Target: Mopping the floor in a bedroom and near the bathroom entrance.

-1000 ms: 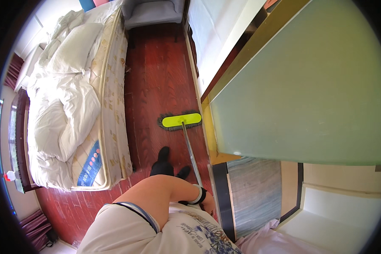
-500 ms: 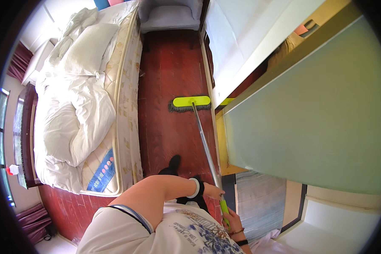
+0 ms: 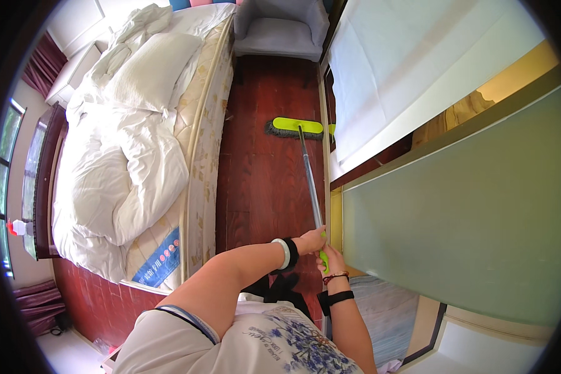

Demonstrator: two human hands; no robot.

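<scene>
A flat dust mop [image 3: 298,125] with a lime-green head and a dark grey fringe lies on the red-brown wooden floor, between the bed and the wall edge at the right. Its silver pole slants from the head toward me and ends in a green grip. My left hand [image 3: 312,240] is closed round the pole just above that grip. Lower down, my right hand [image 3: 333,259] wraps the green grip, close beside the left. Part of the grip is covered by my fingers.
Along the left stands a bed with a bare-edged mattress [image 3: 199,143], a rumpled white quilt [image 3: 121,168] and a pillow [image 3: 156,71]. A grey armchair [image 3: 280,37] closes the far end. Frosted panels [image 3: 461,206] and white sheeting [image 3: 411,75] line the right.
Both hands have moved forward, the right one rising from beside my body. The mop head has slid farther away along the floor toward the armchair.
</scene>
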